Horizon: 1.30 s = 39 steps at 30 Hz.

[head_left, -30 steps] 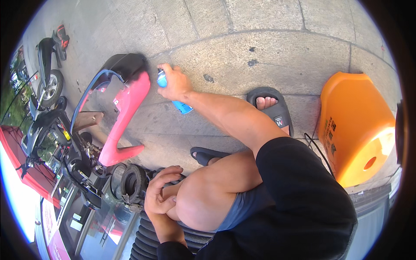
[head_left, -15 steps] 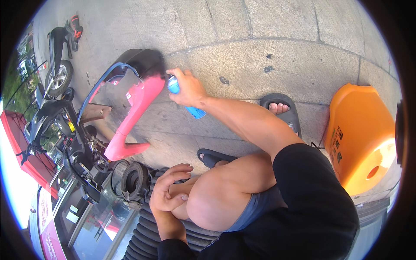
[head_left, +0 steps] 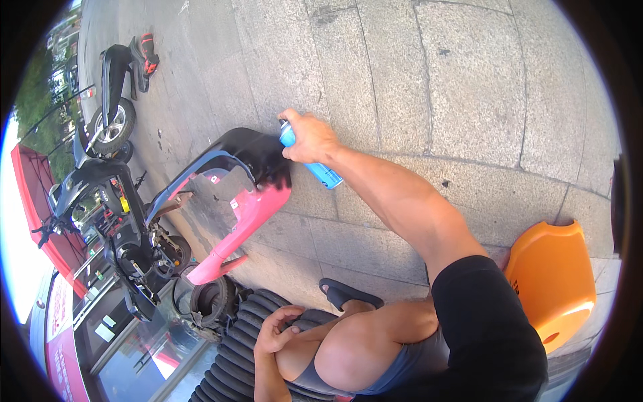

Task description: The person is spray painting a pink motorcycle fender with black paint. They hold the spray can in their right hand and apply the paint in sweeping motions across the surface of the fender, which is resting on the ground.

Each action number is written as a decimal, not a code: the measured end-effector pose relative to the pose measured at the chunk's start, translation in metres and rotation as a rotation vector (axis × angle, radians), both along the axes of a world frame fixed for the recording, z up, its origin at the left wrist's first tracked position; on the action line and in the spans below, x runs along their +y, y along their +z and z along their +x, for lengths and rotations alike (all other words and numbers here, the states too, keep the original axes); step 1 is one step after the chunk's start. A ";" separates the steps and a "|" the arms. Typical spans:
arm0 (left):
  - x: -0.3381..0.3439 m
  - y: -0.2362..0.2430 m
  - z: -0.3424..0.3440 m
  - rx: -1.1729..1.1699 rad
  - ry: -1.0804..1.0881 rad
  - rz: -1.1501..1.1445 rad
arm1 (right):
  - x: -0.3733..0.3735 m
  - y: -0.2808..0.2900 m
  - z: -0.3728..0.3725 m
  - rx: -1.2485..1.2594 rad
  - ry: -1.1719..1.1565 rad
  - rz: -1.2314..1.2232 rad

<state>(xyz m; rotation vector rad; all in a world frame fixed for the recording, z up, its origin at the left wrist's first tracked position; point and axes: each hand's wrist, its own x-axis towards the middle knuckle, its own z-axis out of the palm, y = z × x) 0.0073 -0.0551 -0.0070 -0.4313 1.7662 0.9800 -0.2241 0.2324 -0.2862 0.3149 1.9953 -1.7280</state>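
Observation:
A curved scooter body panel [head_left: 261, 201] rests in the middle left of the head view, pink below and black across its top, with a mottled border between the colours. My right hand [head_left: 308, 137] grips a blue spray can [head_left: 323, 174] just right of the panel's black top, forefinger up by the nozzle. Low in the view my left hand [head_left: 276, 328] rests by my bent legs, its fingers loosely curved and apart with nothing visible in them.
A partly dismantled black scooter [head_left: 124, 241], loose tyres [head_left: 214, 298] and stacked tyres [head_left: 221, 355] stand at the left and lower left. An orange stool [head_left: 552, 271] is at the right. Red-and-black objects [head_left: 149, 57] lie on the paving [head_left: 455, 100] farther off, beside a black scooter part [head_left: 115, 80].
My view has shifted, so the panel and stool appear lower. My right hand with the can has moved along toward the panel's upper edge; more black shows over the pink there.

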 end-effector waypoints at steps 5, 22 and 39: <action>-0.032 0.021 0.041 -0.038 0.281 -0.248 | 0.009 0.004 -0.042 -0.064 0.114 -0.042; -0.042 0.003 0.038 -0.068 0.235 -0.269 | -0.013 0.008 0.010 0.008 -0.023 -0.130; -0.052 0.010 0.023 0.117 -0.101 -0.065 | -0.038 0.016 0.078 0.068 -0.076 -0.003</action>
